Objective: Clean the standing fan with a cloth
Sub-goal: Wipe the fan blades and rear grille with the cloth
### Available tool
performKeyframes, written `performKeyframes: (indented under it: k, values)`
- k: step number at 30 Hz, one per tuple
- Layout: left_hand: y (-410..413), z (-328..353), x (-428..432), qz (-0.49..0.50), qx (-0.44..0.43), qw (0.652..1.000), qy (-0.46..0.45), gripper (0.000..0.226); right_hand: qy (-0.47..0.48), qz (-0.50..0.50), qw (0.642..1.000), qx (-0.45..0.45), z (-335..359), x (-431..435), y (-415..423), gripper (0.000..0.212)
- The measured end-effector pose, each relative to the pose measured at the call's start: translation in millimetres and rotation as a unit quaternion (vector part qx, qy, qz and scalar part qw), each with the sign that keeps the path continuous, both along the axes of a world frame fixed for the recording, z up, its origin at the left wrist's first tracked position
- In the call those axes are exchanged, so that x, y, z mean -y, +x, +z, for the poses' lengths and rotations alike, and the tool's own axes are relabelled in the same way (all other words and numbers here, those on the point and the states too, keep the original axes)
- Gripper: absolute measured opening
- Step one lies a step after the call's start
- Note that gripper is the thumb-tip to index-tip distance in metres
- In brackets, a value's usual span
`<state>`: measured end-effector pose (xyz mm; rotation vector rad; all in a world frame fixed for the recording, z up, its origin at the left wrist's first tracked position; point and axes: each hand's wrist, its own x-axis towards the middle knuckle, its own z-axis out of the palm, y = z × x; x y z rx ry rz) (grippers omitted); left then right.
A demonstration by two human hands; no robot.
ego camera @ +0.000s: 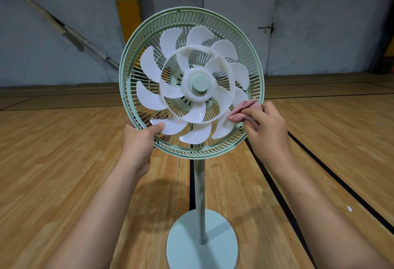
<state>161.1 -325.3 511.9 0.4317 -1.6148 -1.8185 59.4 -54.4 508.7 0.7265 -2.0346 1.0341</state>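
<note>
Forearms come up from 6 o'clock, bare, one on each side of the pole (200,183). Round flat base (202,241) in pale mint, smooth plastic, sits on the floor (64,151), which is glossy wood planks with black lines. The pole is a thin grey-green tube, upright.

My left hand (140,138) grips the rear grille (191,153) at 7 o'clock of the fan head, thumb on front over a blade tip, fingers curled behind. My right hand (266,128) pinches the cloth (245,110), pink, bunched, nubbly terry, and presses it on a blade at 4 o'clock.

The standing fan (193,115) is dead ahead. No front guard shows, so the blades (149,96) are bare: two rings of curved, milky translucent plastic round a mint hub (200,83). The grille is thin radial ribs in a mint ring.

Progress: mid-task, I'd say, with blade wiping under way. Can't tell which blades are done, and no dust is visible. Grille, pole and base are likely left.

Behind is a grey concrete wall (42,34).
</note>
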Motion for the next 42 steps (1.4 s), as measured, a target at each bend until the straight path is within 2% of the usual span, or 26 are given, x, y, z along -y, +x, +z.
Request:
performKeyframes:
  k: [4,7,13,19,24,30,35,42]
  values:
    - [2,0,-1,-0.014,0.006,1.000,-0.027,0.038,-0.015,0.011,0.999,-0.025,3,1,6,0.021]
    - [2,0,-2,-0.017,0.008,0.999,-0.040,0.046,-0.014,0.033,0.998,-0.047,0,12,14,0.018]
    - [1,-2,-1,-0.021,0.012,0.999,-0.040,0.050,0.051,0.055,0.995,-0.060,-14,35,26,0.017]
    - [6,2,-2,-0.054,-0.018,0.998,-0.014,0.042,0.069,0.012,0.996,-0.051,-19,32,19,0.024]
    - [6,2,-2,-0.034,-0.007,0.999,0.008,0.040,0.050,-0.021,0.998,-0.042,-18,23,9,0.021]
    - [3,2,-5,-0.013,-0.002,1.000,-0.002,0.040,0.086,-0.004,0.996,-0.033,-27,33,10,0.023]
    - [3,1,-4,-0.002,0.000,1.000,-0.001,0.038,0.130,0.059,0.989,-0.025,-36,46,19,0.021]
    - [3,2,-5,0.007,0.004,1.000,-0.004,0.042,0.117,0.035,0.992,-0.021,-24,29,12,0.019]
